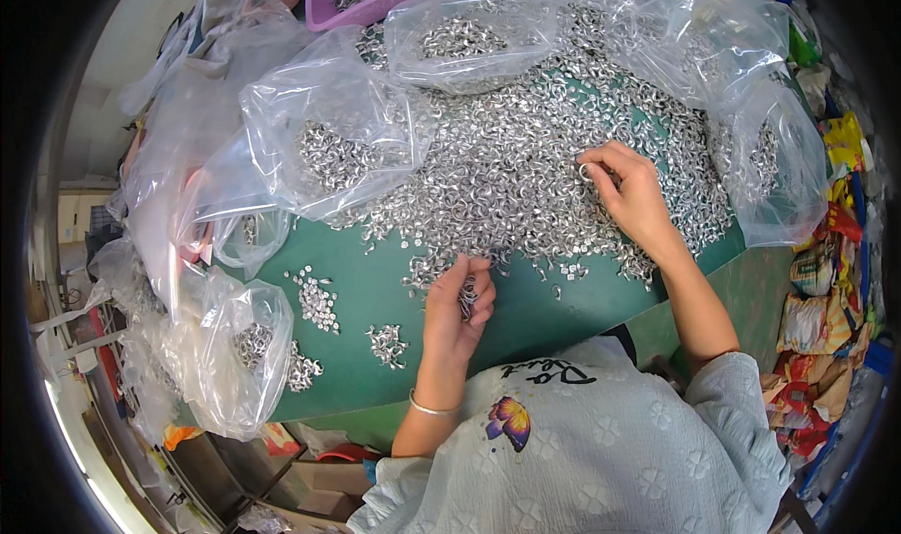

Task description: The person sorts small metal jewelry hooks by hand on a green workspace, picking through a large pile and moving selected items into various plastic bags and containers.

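A wide heap of small curved silver metal pieces covers much of the green table. My left hand, a bangle on its wrist, is cupped near the heap's front edge, its fingers curled around several of the metal pieces. Over the right part of the heap, my right hand pinches one curved metal piece between thumb and fingertips. Left of my left hand lie a small pile of the curved pieces and a group of small round silver pieces.
Clear plastic bags holding metal pieces line the table's left and far sides; another bag stands at the right. A purple tray of pieces sits at the far edge. Colourful packages are stacked beyond the table's right side.
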### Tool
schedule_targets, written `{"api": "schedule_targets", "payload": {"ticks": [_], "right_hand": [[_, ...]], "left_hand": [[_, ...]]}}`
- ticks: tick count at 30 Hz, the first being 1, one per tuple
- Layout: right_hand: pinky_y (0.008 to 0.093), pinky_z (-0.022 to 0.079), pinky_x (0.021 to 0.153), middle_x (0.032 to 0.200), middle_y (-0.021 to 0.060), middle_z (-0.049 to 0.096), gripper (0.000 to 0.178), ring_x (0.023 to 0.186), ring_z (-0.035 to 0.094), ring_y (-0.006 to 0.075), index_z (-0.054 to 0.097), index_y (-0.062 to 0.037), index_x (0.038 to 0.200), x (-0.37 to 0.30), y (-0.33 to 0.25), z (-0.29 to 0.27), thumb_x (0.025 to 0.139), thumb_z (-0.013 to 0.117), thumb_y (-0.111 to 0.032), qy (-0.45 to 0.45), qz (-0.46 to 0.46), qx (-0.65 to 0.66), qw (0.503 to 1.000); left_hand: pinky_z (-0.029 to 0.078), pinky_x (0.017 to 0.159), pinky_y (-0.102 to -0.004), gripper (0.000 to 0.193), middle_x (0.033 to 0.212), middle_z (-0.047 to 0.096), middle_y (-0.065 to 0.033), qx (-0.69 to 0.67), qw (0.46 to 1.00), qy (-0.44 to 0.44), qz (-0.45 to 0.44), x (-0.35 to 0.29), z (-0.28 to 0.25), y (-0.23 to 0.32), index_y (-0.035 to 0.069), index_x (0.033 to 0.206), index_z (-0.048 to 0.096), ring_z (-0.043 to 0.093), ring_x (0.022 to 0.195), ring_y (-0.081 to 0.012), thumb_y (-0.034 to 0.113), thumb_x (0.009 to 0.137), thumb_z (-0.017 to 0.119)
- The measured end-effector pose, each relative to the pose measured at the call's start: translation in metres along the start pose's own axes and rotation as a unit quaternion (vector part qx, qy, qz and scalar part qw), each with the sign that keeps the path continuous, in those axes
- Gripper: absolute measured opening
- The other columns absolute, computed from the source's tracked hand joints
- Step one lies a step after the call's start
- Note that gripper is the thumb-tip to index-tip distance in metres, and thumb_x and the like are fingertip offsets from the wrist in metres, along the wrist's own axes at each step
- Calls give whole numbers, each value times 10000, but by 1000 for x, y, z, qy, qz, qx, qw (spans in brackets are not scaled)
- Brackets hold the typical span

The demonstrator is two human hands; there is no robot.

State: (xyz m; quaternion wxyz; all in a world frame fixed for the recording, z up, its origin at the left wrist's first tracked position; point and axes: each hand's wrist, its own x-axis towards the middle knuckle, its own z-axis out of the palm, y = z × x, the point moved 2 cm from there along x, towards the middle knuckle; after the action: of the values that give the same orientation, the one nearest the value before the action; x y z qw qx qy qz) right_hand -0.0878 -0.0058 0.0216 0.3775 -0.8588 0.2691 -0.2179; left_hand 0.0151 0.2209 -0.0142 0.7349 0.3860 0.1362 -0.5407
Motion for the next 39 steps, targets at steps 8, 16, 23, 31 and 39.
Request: {"api": "schedule_targets", "payload": {"ticks": [8,16,23,31,39], "right_hand": [[353,439,776,902,120,567,148,885,538,295,613,-6,917,-9,17,-1,769,608,-8,64,-76,-82,992],[446,364,929,1144,110,526,363,1108,468,304,583,-68,1062,-25,-23,29,720,691,-129,-80,-209,-63,973],[512,247,1039,1329,109,405,647,1292,288,346,501,-128,1224,14,-47,93,654,756,-296,-204,-330,-128,913],[451,316,988,1146,64,535,311,1129,480,243,598,-84,1049,34,-24,79,747,653,-132,-171,-278,-104,940],[343,450,831,997,113,613,173,957,579,275,619,-8,950,1,-1,-5,785,621,-59,-36,-103,30,994]], "left_hand": [[259,379,-167,239,669,356,21,-172,979,-90,-57,8,-6,-7,20,1084,520,320,530,-56,207,953,451],[238,374,-163,223,727,348,22,-189,981,-13,39,3,-10,4,45,1154,483,306,542,-53,114,949,428],[227,380,-170,229,649,368,30,-150,981,29,119,-5,-17,5,34,1122,523,314,498,-57,147,927,483],[387,465,-321,238,587,481,-78,656,630,195,368,-7,1,-8,48,948,631,442,467,-186,96,729,713],[384,468,-332,181,603,494,-85,661,616,146,403,3,-6,-9,55,932,650,462,475,-210,55,754,678]]}}
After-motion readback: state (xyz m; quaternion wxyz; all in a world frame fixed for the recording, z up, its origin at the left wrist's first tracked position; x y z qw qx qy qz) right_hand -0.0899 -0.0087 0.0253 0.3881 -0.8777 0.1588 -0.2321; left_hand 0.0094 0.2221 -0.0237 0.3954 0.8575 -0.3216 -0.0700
